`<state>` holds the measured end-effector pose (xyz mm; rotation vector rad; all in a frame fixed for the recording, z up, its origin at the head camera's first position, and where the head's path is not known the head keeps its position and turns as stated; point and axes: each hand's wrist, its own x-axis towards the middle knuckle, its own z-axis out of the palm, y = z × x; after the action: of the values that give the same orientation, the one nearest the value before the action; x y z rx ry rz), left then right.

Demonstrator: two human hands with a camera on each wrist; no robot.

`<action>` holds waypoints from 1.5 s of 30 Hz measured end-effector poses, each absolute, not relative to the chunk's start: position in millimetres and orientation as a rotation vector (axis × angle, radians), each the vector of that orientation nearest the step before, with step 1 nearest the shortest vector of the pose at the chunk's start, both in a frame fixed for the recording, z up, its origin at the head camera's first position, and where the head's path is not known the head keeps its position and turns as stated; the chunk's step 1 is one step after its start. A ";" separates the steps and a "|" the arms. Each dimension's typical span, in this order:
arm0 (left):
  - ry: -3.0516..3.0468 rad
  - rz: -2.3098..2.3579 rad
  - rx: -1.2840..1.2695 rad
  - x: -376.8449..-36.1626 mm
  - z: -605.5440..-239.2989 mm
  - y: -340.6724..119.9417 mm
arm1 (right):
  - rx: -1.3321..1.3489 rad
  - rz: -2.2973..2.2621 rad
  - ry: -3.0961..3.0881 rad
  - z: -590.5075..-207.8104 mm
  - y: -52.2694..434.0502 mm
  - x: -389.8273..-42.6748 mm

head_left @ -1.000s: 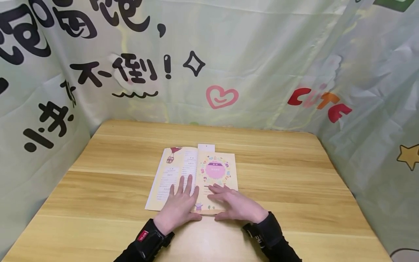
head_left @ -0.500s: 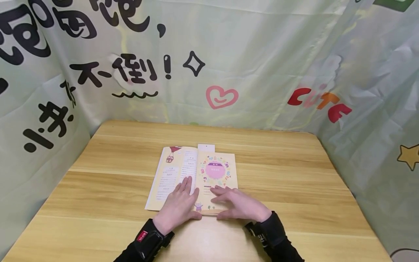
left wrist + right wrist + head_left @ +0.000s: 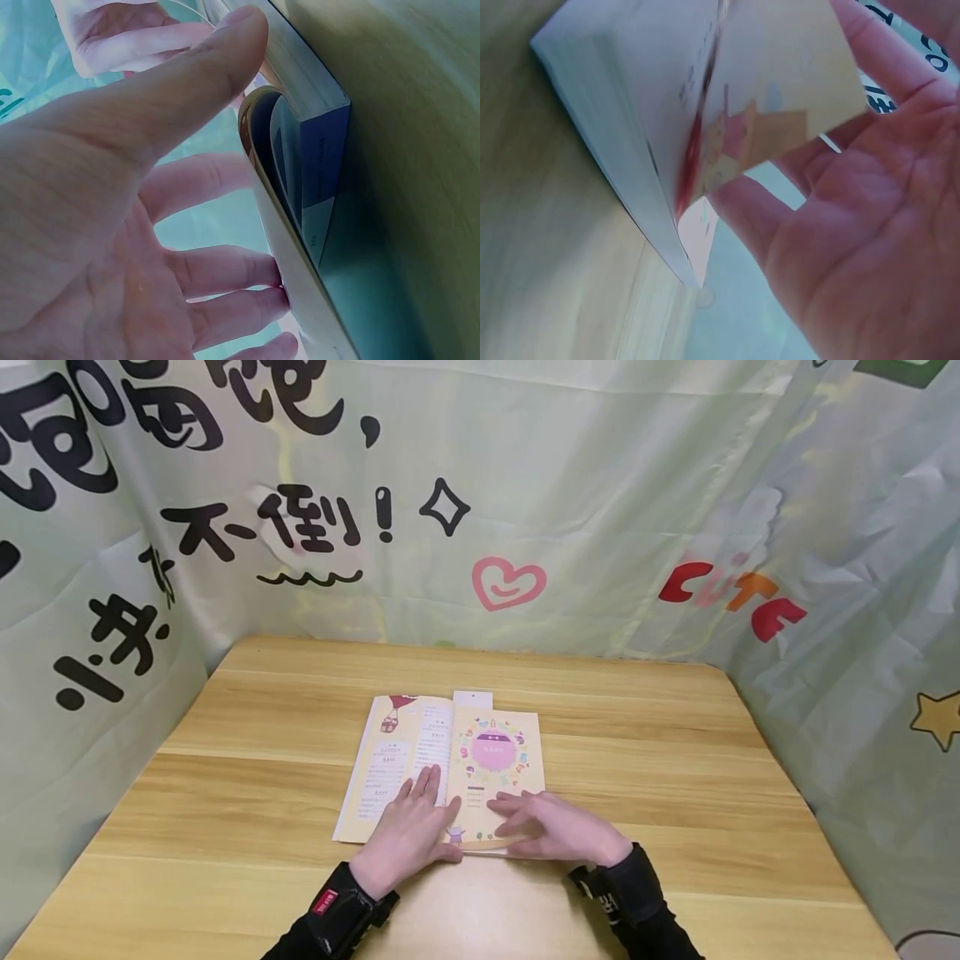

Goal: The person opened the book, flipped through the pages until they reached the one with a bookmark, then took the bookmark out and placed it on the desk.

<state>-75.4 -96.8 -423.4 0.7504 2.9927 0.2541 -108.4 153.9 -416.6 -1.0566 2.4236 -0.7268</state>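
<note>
book (image 3: 450,764), open and flat near the middle of the wooden table (image 3: 675,777), is the object handled. head view: the left hand (image 3: 408,833) lies palm-down on the lower part of the left-hand page, fingers straight and slightly spread, thumb reaching toward the spine; the right hand (image 3: 558,831) rests on the lower right-hand page (image 3: 495,760), fingers extended toward the spine, and the near edge of that page appears slightly raised beneath it. a white slip (image 3: 472,697) projects beyond the far edge of the book, and a printed curtain (image 3: 600,485) encloses the table on three sides. left wrist view: the left hand (image 3: 112,225) presses with straight, parted fingers (image 3: 225,270) against the left leaves, the thumb extended along the book (image 3: 315,150); a few leaves bow outward at the spine. right wrist view: the right hand (image 3: 855,225) is held with relaxed, uncurled fingers behind one lifted page (image 3: 780,97), which stands away from the page block (image 3: 622,150); whether the fingertips pinch this leaf cannot be told, as they lie behind the paper. judged step: the start of a page turn, with a single leaf being separated at the lower right corner while the left side is held flat. the next move seems to call for a light hold on that one leaf alone, carried across the spine in an arc, with the left hand making room for it to land.
</note>
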 end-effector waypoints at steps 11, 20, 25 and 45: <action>3.003 0.254 0.752 -75.2 -423.9 -96.6 | -1.113 -0.752 2.408 -416.2 159.2 -113.3; 2.986 0.281 0.747 -74.7 -424.1 -97.3 | -1.227 -0.846 2.443 -414.8 160.6 -117.2; 2.975 0.293 0.742 -74.4 -423.8 -97.5 | -1.249 -0.894 2.532 -414.6 161.3 -116.8; 2.792 0.562 0.727 -81.9 -416.3 -108.1 | -0.849 -1.158 3.164 -421.8 146.1 -111.7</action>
<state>-81.9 -108.1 -416.3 0.7271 2.7917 0.5617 -111.7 146.1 -421.8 -0.8487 3.1645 -1.1577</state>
